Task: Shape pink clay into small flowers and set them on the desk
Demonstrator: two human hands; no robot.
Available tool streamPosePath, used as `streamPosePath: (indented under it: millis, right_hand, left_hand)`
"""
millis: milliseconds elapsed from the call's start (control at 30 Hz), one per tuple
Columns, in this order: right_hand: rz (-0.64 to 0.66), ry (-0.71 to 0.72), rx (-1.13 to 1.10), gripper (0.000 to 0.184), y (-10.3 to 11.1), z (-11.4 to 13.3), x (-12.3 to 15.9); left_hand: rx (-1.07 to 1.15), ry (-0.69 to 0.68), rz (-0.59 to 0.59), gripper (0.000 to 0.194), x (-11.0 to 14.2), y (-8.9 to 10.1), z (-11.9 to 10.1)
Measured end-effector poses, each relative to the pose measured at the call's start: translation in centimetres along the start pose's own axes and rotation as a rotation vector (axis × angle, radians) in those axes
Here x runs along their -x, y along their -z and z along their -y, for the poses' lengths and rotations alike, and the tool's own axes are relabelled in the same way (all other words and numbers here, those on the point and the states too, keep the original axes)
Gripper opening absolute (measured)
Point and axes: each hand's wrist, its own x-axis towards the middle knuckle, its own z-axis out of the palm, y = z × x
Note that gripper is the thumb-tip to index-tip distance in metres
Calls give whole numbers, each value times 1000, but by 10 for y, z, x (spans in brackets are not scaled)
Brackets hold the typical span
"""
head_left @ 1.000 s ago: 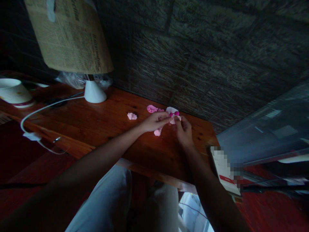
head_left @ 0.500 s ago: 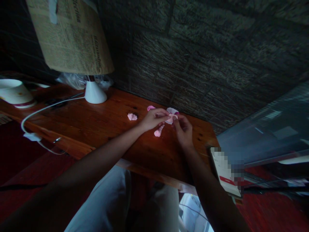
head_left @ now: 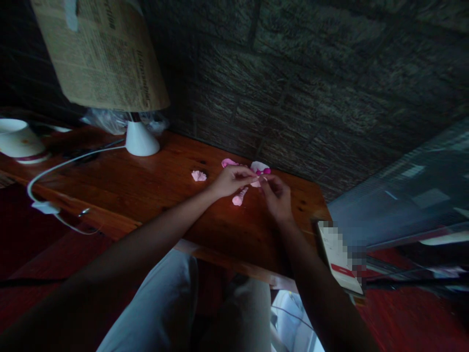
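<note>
Between the fingertips of both hands is a thin, pale pink piece (head_left: 257, 183) that looks like modelling clay. My left hand (head_left: 229, 182) pinches it from the left, and my right hand (head_left: 279, 195) pinches its right side. Just below my left fingers lies a ridged pink roll (head_left: 239, 197) on the wooden table (head_left: 164, 186). A crumpled pink lump (head_left: 199, 175) rests farther left. Behind the hands are a flat bright pink piece (head_left: 227, 162), a whitish piece (head_left: 258, 166) and a magenta piece (head_left: 264, 171), partly hidden by my fingers.
A lamp with a newsprint shade (head_left: 102, 58) and white base (head_left: 142, 141) stands at the back left. Its white cable (head_left: 66, 159) hangs over the front edge. A patterned paper cup (head_left: 22, 144) is far left. A stone wall (head_left: 293, 88) borders the back.
The pale pink piece now shows less of its face, and my fingertips are closer together. The view has shifted slightly. Both hands keep their pinch.
</note>
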Motion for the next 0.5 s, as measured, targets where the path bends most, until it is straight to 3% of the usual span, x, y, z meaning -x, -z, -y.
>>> streamPosePath:
  millis: [300,500]
  right_hand:
    - [57,24,-20,34,1,2,1]
    - [7,-39,-91,29,1,2,-1]
  left_hand:
    - [186,67,30,38,-3,4,-1]
    - [144,88,39,31,-2,5,0]
